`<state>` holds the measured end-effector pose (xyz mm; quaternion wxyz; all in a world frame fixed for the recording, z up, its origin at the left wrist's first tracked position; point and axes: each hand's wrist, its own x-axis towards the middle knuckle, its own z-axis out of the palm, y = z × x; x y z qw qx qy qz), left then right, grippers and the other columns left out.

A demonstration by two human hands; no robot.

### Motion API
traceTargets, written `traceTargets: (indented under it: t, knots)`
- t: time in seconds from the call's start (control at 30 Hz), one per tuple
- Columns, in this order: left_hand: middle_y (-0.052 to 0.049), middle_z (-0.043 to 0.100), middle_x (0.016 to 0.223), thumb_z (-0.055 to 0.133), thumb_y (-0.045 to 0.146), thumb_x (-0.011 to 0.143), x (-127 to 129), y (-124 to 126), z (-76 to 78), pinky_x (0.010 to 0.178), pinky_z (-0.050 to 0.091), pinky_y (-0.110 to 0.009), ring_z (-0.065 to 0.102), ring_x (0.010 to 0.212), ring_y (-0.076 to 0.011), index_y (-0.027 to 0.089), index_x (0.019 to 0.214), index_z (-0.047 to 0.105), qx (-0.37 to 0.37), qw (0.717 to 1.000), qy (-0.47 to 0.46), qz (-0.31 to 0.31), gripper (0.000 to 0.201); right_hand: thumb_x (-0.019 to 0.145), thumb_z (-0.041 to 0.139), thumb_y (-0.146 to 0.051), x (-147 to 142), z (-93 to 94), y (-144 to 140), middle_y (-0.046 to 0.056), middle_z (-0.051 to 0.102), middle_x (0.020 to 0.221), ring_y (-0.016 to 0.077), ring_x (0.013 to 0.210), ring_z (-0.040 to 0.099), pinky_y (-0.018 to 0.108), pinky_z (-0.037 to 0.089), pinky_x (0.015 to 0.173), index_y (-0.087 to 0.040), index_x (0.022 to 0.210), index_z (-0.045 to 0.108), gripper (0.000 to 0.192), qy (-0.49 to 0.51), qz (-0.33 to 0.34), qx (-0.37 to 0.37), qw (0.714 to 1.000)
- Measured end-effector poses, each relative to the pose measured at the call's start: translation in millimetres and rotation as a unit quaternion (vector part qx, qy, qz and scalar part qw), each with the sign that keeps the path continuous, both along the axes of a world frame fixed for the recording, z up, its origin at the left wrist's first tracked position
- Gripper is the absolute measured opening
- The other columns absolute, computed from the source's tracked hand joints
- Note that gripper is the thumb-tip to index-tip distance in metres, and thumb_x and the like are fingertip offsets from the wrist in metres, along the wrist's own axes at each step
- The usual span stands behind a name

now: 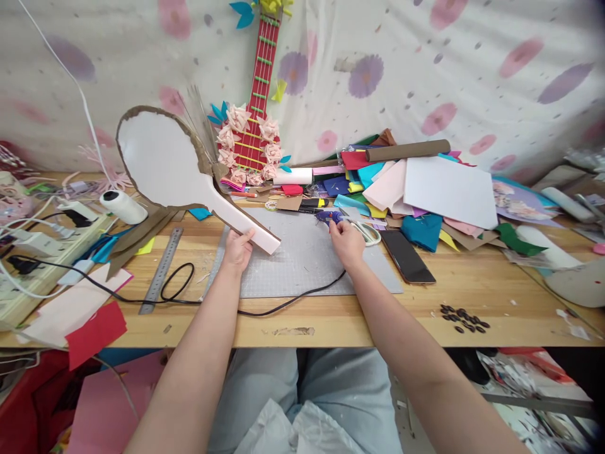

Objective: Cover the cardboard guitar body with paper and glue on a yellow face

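My left hand (237,250) is closed on the narrow handle of a white paddle-shaped board (163,157) with brown wrapping along its edges. The board tilts up to the left, its rounded end raised above the table. My right hand (347,243) grips a blue glue gun (329,217) over the grey cutting mat (288,271). From under that hand a black cord (302,294) runs left across the table. Scissors with pale handles (371,236) lie just beyond my right hand. My fingers partly hide the glue gun.
A red paper guitar with pink flowers (250,139) stands at the back. Coloured felt and paper sheets (449,189) pile up at the right, near a phone (407,256) and several black oval pieces (464,318). Left are a steel ruler (161,268), thread spool (123,207) and power strip (51,271).
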<state>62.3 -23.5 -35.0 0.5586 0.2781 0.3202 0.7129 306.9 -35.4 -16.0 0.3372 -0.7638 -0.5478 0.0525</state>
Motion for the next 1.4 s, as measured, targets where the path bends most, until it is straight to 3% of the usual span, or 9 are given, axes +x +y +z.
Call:
traceTargets:
  t: [0.17,0.33,0.4,0.47,0.6,0.73,0.87,1.13,1.4]
  knots:
    - [0.004,0.066,0.073,0.079,0.012,0.046,0,0,0.6,0.076,0.045,-0.027,0.06,0.072,-0.0108,0.017,0.073,0.058,0.004,1.0,-0.002,-0.009,0.035,0.083,0.049,-0.042,-27,3.1,-10,0.003,0.061,0.07,0.0168,0.069,0.057,0.029,0.039,0.066,-0.019,0.075,0.057,0.026,0.061,0.148,0.023,0.987]
    - [0.0,0.067,0.078,0.078,0.016,0.053,-1,-4,3.2,0.079,0.045,-0.031,0.062,0.078,-0.0148,0.017,0.078,0.059,0.027,0.998,0.022,-0.05,0.032,0.06,0.076,-0.032,-73,9.1,2,0.011,0.055,0.121,0.0176,0.104,0.056,0.031,0.047,0.084,-0.019,0.117,0.048,0.065,0.35,0.395,-0.089,0.845]
    - [-0.001,0.067,0.08,0.077,0.016,0.054,-2,-5,3.8,0.079,0.045,-0.031,0.062,0.079,-0.0152,0.017,0.08,0.059,0.035,0.998,0.027,-0.055,0.031,0.057,0.077,-0.022,-87,11.1,8,0.01,0.057,0.119,0.0177,0.104,0.057,0.032,0.047,0.087,-0.017,0.118,0.048,0.067,0.41,0.426,-0.139,0.795]
    - [-0.001,0.067,0.081,0.077,0.016,0.055,-2,-5,4.1,0.079,0.046,-0.031,0.062,0.079,-0.0154,0.018,0.08,0.059,0.038,0.997,0.031,-0.058,0.031,0.06,0.073,-0.014,-95,11.3,13,0.008,0.064,0.108,0.0168,0.097,0.06,0.032,0.047,0.088,-0.015,0.109,0.053,0.053,0.431,0.428,-0.16,0.778]
    - [-0.001,0.068,0.079,0.077,0.017,0.055,-2,-6,5.4,0.076,0.047,-0.03,0.063,0.076,-0.0146,0.018,0.08,0.059,0.044,0.997,0.04,-0.058,0.031,0.064,0.066,-0.005,-100,8.4,12,0.005,0.069,0.091,0.0165,0.085,0.065,0.033,0.049,0.082,-0.014,0.097,0.06,0.035,0.385,0.382,-0.142,0.828]
    - [-0.002,0.068,0.083,0.077,0.017,0.054,1,-7,8.2,0.076,0.049,-0.031,0.064,0.079,-0.0166,0.018,0.082,0.06,0.042,0.996,0.053,-0.053,0.033,0.067,0.067,-0.008,-99,8.9,0,0.006,0.07,0.098,0.0179,0.093,0.065,0.032,0.049,0.084,-0.016,0.103,0.061,0.037,0.266,0.342,-0.09,0.897]
    - [0.0,0.068,0.086,0.077,0.016,0.052,4,-9,9.6,0.079,0.049,-0.033,0.064,0.082,-0.0175,0.019,0.084,0.058,0.04,0.998,0.042,-0.039,0.036,0.073,0.064,-0.013,-100,8.4,-12,0.005,0.068,0.105,0.0178,0.102,0.062,0.03,0.046,0.09,-0.019,0.109,0.061,0.037,0.157,0.327,-0.042,0.931]
    - [0.001,0.067,0.083,0.078,0.017,0.051,4,-10,9.8,0.075,0.049,-0.03,0.064,0.079,-0.0153,0.019,0.082,0.057,0.037,0.999,0.025,-0.024,0.038,0.084,0.054,-0.025,-105,-0.9,-27,0.006,0.066,0.11,0.0238,0.097,0.063,0.038,0.046,0.088,-0.025,0.129,0.049,0.046,0.041,0.308,0.018,0.95]
    - [0.002,0.066,0.083,0.077,0.016,0.052,0,-10,7.9,0.075,0.048,-0.03,0.064,0.077,-0.015,0.021,0.086,0.055,0.034,0.999,0.017,-0.021,0.04,0.089,0.043,-0.03,-102,-1.3,-35,0.006,0.066,0.109,0.0208,0.1,0.06,0.031,0.042,0.087,-0.025,0.125,0.052,0.038,-0.018,0.335,0.076,0.939]
